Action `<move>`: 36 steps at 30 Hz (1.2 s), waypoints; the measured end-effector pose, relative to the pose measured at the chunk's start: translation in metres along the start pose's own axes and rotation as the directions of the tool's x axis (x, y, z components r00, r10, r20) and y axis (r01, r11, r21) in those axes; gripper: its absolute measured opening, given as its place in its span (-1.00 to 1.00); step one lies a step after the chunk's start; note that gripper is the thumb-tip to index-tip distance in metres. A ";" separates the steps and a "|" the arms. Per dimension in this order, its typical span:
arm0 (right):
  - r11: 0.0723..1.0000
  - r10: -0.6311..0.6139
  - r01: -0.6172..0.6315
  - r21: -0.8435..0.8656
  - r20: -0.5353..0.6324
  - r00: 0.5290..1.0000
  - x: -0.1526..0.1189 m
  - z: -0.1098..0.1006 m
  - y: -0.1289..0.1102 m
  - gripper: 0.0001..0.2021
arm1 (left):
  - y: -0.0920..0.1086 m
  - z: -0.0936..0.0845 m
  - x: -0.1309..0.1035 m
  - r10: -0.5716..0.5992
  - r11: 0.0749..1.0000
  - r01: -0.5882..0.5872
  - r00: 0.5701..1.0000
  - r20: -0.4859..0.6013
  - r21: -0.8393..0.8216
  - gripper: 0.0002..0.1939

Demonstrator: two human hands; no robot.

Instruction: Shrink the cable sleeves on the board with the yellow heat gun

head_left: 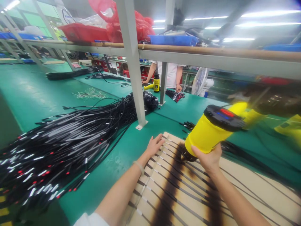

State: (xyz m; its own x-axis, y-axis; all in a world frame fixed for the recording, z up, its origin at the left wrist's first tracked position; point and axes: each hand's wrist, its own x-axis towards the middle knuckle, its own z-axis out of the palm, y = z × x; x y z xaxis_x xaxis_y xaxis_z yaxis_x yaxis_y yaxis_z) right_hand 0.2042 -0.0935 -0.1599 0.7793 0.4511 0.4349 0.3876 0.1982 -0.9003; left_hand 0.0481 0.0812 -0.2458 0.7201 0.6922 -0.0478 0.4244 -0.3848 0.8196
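Note:
My right hand is wrapped round the yellow body of a heat gun. Its dark nozzle points down at black cables laid in parallel rows across a wooden board. Dark scorch bands run over the board beneath them. At the far left corner of the board, my left hand rests with fingers stretched out, touching the edge by the cable ends. White sleeves or labels show on several cables near that edge.
A big bundle of black cables with white and red tips covers the green table at left. A grey post rises beyond the board. Across the table, a person stands near another yellow heat gun. Red and blue trays sit overhead.

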 end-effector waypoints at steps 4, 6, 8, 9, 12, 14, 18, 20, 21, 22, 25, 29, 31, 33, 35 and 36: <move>0.999 0.033 -0.033 0.036 0.019 0.999 -0.009 -0.007 -0.003 -0.40 | 0.000 0.000 0.000 0.005 1.000 -0.005 1.000 -0.003 -0.002 -0.34; 0.998 0.047 -0.047 0.028 0.008 0.999 -0.011 -0.008 -0.007 -0.41 | 0.000 0.000 0.000 0.007 1.000 -0.007 1.000 -0.004 -0.002 -0.33; 0.998 0.054 -0.054 0.022 0.006 0.999 -0.011 -0.008 -0.009 -0.41 | 0.001 0.000 0.000 0.009 1.000 -0.009 1.000 -0.005 -0.002 -0.33; 0.998 0.056 -0.056 0.027 0.008 0.998 -0.011 -0.007 -0.009 -0.41 | 0.001 0.000 0.000 0.010 1.000 -0.010 1.000 -0.005 -0.002 -0.33; 0.998 0.058 -0.059 0.034 0.014 0.998 -0.010 -0.006 -0.006 -0.38 | 0.001 0.000 0.000 0.010 1.000 -0.010 1.000 -0.005 -0.001 -0.33; 0.997 0.067 -0.068 0.041 0.019 0.998 -0.009 -0.006 -0.002 -0.36 | 0.001 0.000 0.000 0.009 1.000 -0.009 1.000 -0.003 -0.002 -0.32; 0.997 0.066 -0.067 0.041 0.020 0.998 -0.009 -0.004 0.000 -0.35 | 0.000 0.001 0.000 0.005 1.000 -0.005 1.000 -0.004 -0.003 -0.33; 0.998 0.060 -0.060 0.030 0.007 0.998 -0.010 -0.004 -0.002 -0.36 | -0.001 0.001 0.001 0.004 1.000 -0.004 1.000 -0.002 -0.004 -0.34; 0.998 0.059 -0.059 0.026 0.001 0.998 -0.010 -0.004 -0.003 -0.37 | -0.001 0.001 0.001 0.004 1.000 -0.004 1.000 -0.002 -0.003 -0.35; 0.998 0.058 -0.058 0.022 -0.002 0.998 -0.010 -0.003 -0.005 -0.37 | -0.001 0.001 0.000 0.004 1.000 -0.004 1.000 -0.003 -0.003 -0.35; 0.999 0.048 -0.048 0.005 -0.002 0.999 -0.010 -0.003 -0.009 -0.38 | -0.001 0.001 -0.001 0.005 1.000 -0.005 1.000 -0.006 -0.004 -0.36; 0.999 0.032 -0.032 0.012 0.014 0.999 -0.010 0.000 -0.011 -0.40 | 0.001 0.001 -0.002 0.004 1.000 -0.004 1.000 -0.005 -0.008 -0.33; 0.999 0.031 -0.032 0.025 0.017 0.999 -0.009 0.003 -0.011 -0.38 | 0.001 0.001 -0.002 0.002 1.000 -0.002 1.000 -0.007 -0.009 -0.33; 0.999 0.033 -0.034 0.040 0.026 0.999 -0.008 0.007 -0.011 -0.38 | 0.001 0.001 -0.002 -0.001 1.000 0.001 1.000 -0.008 -0.008 -0.34; 0.998 0.031 -0.033 0.054 0.043 0.999 -0.007 0.010 -0.012 -0.37 | 0.000 0.001 -0.002 -0.001 1.000 0.001 1.000 -0.008 -0.007 -0.34; 0.998 0.028 -0.031 0.058 0.052 0.998 -0.007 0.011 -0.012 -0.37 | 0.000 0.001 -0.002 -0.001 1.000 0.001 1.000 -0.007 -0.006 -0.34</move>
State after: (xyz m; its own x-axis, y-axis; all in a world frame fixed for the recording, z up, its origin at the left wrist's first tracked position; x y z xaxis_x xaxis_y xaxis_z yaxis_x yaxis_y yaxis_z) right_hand 0.1888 -0.0895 -0.1526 0.7635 0.5010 0.4074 0.3335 0.2343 -0.9132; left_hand 0.0477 0.0793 -0.2461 0.7157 0.6970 -0.0443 0.4217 -0.3807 0.8230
